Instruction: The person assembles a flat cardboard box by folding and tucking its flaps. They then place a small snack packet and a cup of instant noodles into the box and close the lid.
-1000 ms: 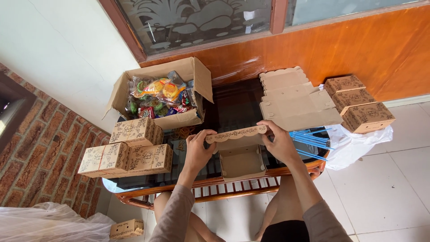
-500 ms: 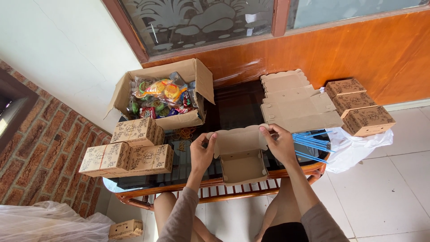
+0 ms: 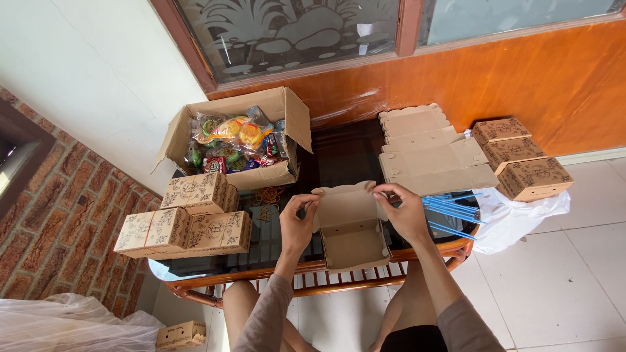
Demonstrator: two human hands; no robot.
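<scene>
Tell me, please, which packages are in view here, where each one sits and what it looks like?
Small open box: brown, held by left hand and right hand.
Large carton: table's back left, open, colourful snack packets.
Printed boxes: left, brown, stacked.
Flat blanks: right, plain brown.
Three boxes: far right, printed.

Matt cardboard box (image 3: 349,231), glossy glass tbl (image 3: 339,153)

We see two bare hands, the left hand (image 3: 298,226) and the right hand (image 3: 405,213), with no rings, watch or gloves that we can make out. Both forearms carry long grey-brown sleeves of soft knit, ending short of the wrists. Dark shorts show at the lower edge; knees are uncovered.
</scene>
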